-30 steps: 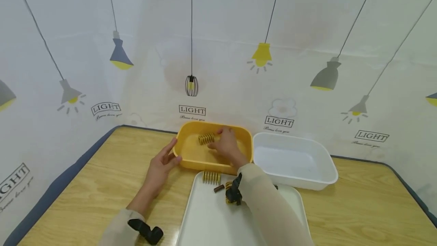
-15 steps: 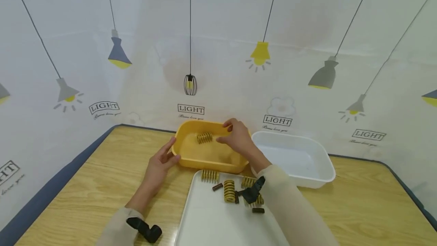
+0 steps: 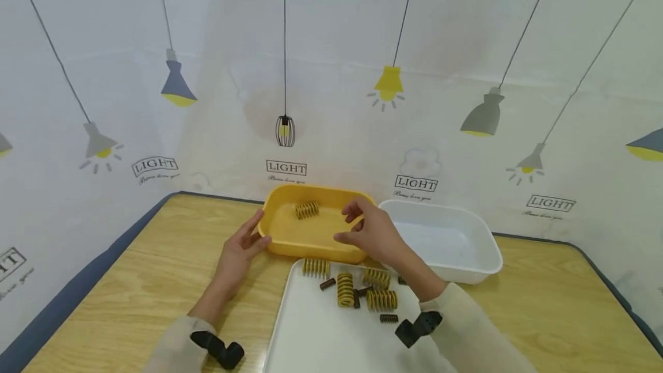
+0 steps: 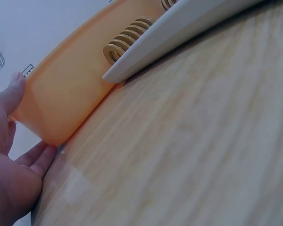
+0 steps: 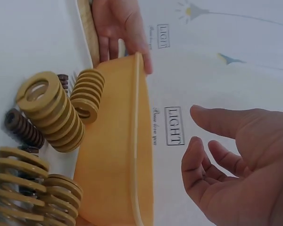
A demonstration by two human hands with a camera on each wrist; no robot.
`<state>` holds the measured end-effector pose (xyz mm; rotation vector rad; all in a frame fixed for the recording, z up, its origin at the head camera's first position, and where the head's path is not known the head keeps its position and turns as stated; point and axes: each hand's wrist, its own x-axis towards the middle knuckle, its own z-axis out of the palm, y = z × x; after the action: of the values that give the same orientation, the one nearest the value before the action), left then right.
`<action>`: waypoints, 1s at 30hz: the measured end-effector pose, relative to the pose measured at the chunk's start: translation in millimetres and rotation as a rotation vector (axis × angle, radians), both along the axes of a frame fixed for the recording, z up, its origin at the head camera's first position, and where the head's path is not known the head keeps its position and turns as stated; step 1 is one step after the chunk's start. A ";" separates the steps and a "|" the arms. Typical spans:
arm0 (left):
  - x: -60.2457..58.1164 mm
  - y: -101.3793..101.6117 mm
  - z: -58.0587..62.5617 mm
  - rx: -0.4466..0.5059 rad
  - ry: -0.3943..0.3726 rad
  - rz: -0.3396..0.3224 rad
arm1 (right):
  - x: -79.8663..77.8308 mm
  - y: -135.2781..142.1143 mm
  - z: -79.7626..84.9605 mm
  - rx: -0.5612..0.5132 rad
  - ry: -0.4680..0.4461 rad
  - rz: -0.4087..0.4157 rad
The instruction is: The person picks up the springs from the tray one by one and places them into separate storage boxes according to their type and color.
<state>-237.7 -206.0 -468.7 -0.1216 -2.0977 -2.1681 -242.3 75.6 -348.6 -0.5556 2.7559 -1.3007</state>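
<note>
My left hand (image 3: 238, 252) holds the left end of a yellow plastic bin (image 3: 316, 248), thumb and fingers spread around its corner. One gold coil spring (image 3: 307, 210) lies on its side inside the bin. Over the bin's right end hovers my right hand (image 3: 375, 235), thumb and fingers apart with nothing between them. In the right wrist view, that hand (image 5: 245, 165) is visibly empty. In front of the bin, a white tray (image 3: 321, 338) carries several gold springs (image 3: 382, 300) and several smaller dark brown springs (image 3: 389, 318).
A white plastic bin (image 3: 440, 235) stands to the right of the yellow one, with my right forearm crossing its front left corner. Both stand near the back edge of a wood-grain table (image 3: 171, 258). Behind rises a wall covering (image 3: 331, 73) printed with lamps.
My right hand has drawn up and right, away from the gold spring inside the yellow bin. The arm's shift uncovers more springs on the tray. My left hand keeps its place on the bin.
</note>
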 end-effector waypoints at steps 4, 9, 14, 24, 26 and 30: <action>0.6 2.1 0.1 0.013 -0.007 -0.002 | 15.5 18.9 -3.2 -0.061 -0.025 -0.001; 1.4 2.2 3.0 -0.001 -0.010 0.005 | 29.5 42.2 -9.9 -0.122 -0.076 -0.006; 1.7 1.4 2.6 0.005 -0.010 -0.001 | 43.0 57.3 -17.3 -0.113 -0.090 -0.026; 1.7 1.7 -0.6 0.002 -0.010 0.001 | 71.4 93.8 -35.4 -0.048 -0.177 0.006; 1.5 1.3 -0.8 0.000 -0.012 0.001 | 76.0 100.2 -40.1 -0.053 -0.180 0.003; 1.6 0.8 -0.2 0.002 -0.014 -0.005 | 82.2 110.1 -49.2 -0.081 -0.161 0.007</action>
<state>-236.1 -205.2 -469.0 -0.1118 -2.1043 -2.1802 -160.1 185.7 -397.8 -0.4434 2.5793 -1.3949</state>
